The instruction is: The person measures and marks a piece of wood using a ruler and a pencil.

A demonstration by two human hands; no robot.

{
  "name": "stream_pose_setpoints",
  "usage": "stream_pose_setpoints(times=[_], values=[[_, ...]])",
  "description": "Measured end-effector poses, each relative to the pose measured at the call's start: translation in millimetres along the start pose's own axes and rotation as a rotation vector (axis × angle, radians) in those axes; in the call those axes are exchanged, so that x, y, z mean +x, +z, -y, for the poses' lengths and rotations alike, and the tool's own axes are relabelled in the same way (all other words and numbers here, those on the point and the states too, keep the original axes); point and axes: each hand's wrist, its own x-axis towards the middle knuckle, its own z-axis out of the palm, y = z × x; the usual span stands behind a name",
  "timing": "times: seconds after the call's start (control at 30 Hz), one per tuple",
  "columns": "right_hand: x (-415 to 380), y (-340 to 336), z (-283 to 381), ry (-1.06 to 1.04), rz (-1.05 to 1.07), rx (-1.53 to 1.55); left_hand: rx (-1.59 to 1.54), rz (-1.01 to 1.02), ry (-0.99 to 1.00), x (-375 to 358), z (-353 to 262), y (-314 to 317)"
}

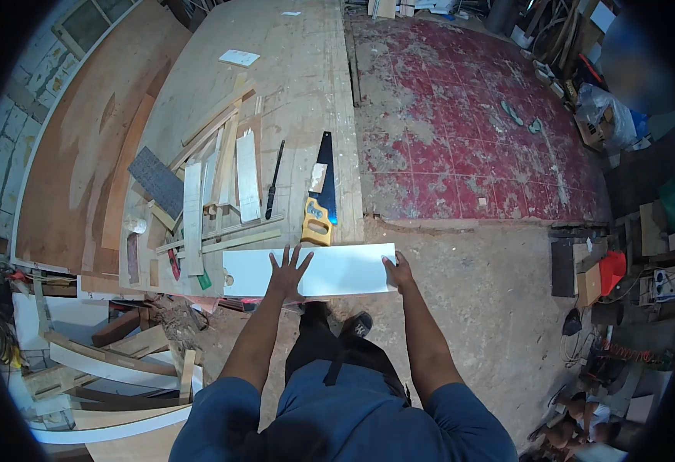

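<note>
A long white board (345, 269) lies crosswise at the near edge of the workbench, its right end sticking out past the bench's side. My left hand (287, 276) rests flat on the board's top with fingers spread. At the right end, my right hand (400, 272) grips the board, thumb on top and fingers round the end edge. Just beyond the board is a handsaw (319, 219) with a yellow handle and dark blade, a small wood piece (318, 178) lying across the blade. A thin dark tool with a handle (272, 194) lies left of it.
Wood strips and offcuts (218, 165) crowd the left of the workbench (299, 77), with a dark grey panel (156, 181) beside them. A large plywood sheet (83, 146) leans at left. Curved wooden parts (114, 362) are piled lower left. Red flooring (461, 123) spreads at right.
</note>
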Motion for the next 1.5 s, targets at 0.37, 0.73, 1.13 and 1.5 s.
stream_pose_setpoints(times=[0.37,0.73,1.13,1.5], values=[[-24.8,0.9,19.0,0.047,0.022,-0.041,0.023,0.018,0.023,0.8,1.4,4.0],[-32.3,-6.6,0.4,0.114,0.005,0.072,-0.011,-0.08,-0.017,-12.1,-23.1,9.0],[-58.5,-71.9,-138.2,0.835,0.235,-0.074,-0.311,0.808,0.225,-85.6,-120.1,109.6],[-110.6,85.2,-21.9,0.364,0.822,-0.828,-0.584,0.036,0.01,-77.9,-63.7,310.1]])
